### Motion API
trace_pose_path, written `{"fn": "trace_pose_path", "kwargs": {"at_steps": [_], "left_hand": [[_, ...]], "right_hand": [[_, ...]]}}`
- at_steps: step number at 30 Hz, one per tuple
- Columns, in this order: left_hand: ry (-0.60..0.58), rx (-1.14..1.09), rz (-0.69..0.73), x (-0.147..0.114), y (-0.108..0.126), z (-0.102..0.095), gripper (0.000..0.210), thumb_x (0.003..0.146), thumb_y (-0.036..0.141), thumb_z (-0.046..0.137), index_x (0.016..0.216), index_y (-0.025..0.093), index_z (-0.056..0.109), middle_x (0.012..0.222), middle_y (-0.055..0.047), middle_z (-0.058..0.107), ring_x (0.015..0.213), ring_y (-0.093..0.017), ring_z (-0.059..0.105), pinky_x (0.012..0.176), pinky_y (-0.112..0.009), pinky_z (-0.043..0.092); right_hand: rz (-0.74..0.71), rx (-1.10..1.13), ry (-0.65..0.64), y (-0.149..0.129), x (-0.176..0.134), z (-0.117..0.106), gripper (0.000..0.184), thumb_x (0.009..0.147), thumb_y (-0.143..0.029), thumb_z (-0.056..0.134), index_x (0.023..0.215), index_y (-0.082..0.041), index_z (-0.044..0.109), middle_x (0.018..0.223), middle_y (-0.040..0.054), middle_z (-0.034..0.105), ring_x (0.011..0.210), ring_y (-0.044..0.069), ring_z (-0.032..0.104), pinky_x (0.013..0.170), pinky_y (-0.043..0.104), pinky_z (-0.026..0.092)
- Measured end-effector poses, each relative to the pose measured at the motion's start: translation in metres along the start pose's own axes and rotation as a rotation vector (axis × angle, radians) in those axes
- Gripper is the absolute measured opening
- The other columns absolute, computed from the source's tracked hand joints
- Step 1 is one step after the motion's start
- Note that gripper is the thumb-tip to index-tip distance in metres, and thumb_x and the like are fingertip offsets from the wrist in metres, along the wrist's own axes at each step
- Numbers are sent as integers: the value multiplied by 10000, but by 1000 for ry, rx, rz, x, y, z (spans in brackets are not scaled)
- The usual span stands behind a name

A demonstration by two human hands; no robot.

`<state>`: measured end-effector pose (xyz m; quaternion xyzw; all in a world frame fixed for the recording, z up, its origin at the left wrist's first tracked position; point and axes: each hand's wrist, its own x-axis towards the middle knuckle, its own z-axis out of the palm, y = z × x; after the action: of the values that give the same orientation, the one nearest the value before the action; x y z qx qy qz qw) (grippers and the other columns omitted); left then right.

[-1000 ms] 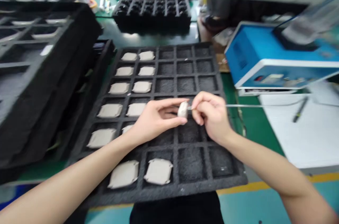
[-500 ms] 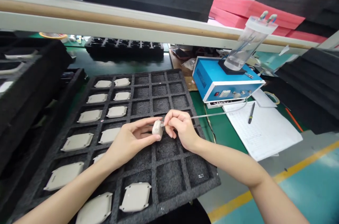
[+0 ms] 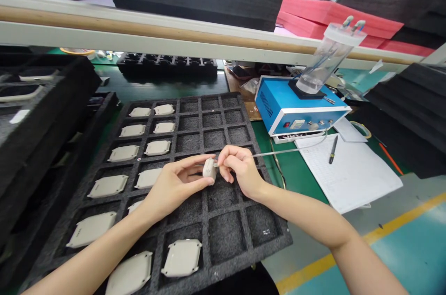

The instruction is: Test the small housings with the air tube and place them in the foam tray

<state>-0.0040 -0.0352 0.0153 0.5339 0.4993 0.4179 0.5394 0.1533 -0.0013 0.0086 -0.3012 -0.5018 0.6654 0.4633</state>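
Over the black foam tray (image 3: 226, 233), my left hand (image 3: 174, 182) grips a small beige plastic housing (image 3: 209, 169) between thumb and fingers, turned edge-on. My right hand (image 3: 240, 167) pinches the end of a thin clear tube (image 3: 278, 151) against the housing's right side. Whether the tube's tip is inside the housing or only touching it, I cannot tell, as the fingers hide part of it. Similar beige housings lie flat in the tray's left columns, one of them (image 3: 181, 258) in a front pocket. My left forearm covers some of the pockets.
The tube runs to a blue machine (image 3: 306, 100) carrying a clear cylinder (image 3: 322, 60). Right of the tray lie a paper sheet (image 3: 343, 174) and a pen (image 3: 333, 150). Stacked foam trays (image 3: 45, 114) stand at the left. A shelf rail (image 3: 174, 30) crosses behind.
The whole scene has shifted slightly to the right as the head view moved. Both hands keep the same hold on the housing and the tube.
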Motion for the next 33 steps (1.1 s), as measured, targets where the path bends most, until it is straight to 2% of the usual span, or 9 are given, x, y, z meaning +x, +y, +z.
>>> {"fn": "trace_pose_path", "kwargs": {"at_steps": [11,33], "left_hand": [[23,39,-12,0,5,2,512,582,358,779,1044,162,674,1002,-86,721,947,-274,665,859,-379,541],[8,-9,-8,0,4,2,462,603,282,773,1037,166,663,986,-63,726,941,-246,668,862,-346,544]], "right_hand": [[14,5,-6,0,0,0,96,640,-152,445,584,-166,521,369,-66,463,312,59,335,347,189,234],[11,12,-13,2,0,-1,103,651,-139,445,592,-164,526,369,-67,468,309,58,346,347,182,240]]}}
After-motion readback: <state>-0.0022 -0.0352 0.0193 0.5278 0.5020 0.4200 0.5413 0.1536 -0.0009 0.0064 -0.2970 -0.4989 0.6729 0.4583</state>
